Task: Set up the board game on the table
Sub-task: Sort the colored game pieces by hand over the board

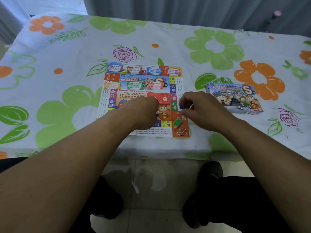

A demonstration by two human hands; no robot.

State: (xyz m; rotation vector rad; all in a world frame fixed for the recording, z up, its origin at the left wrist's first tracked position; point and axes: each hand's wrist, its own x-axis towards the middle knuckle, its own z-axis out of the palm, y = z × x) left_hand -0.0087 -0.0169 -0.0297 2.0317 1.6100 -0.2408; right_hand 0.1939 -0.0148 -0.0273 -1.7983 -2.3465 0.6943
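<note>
1. Tiled floor (151,174). Below both forearms, between dark-clad knees. The person appears seated at the table edge.

2. Board (180,132). Paper sheet lying flat under both hands, close to the near table edge, probably for easy reach.

3. Left hand (143,111). Back toward the camera, fingers curled under, low over the board's middle. Cannot tell whether it holds anything; it may be steadying the thin sheet.

4. Green piece (178,122). On the orange corner square, just below the right hand's fingertips. The arrow there suggests the start square.

5. Right hand (202,110). Pinches the blue piece (183,107) between thumb and fingers, raised above that same corner. Judged: a token about to be set beside the green one.

6. Red card deck (159,98). Between the two hands, just beyond their knuckles, on the board's centre, as a draw pile.

7. Box (235,98). Beside the right hand on its outer side, touching the cloth, clear of the board.

8. Near row of note stacks (133,85). Beyond the left hand, sorted by colour.

9. Far row of note stacks (154,70). Along the board's far edge, likewise sorted.

10. Floral tablecloth (67,47), then grey curtain (185,9). Farthest from both hands.
</note>
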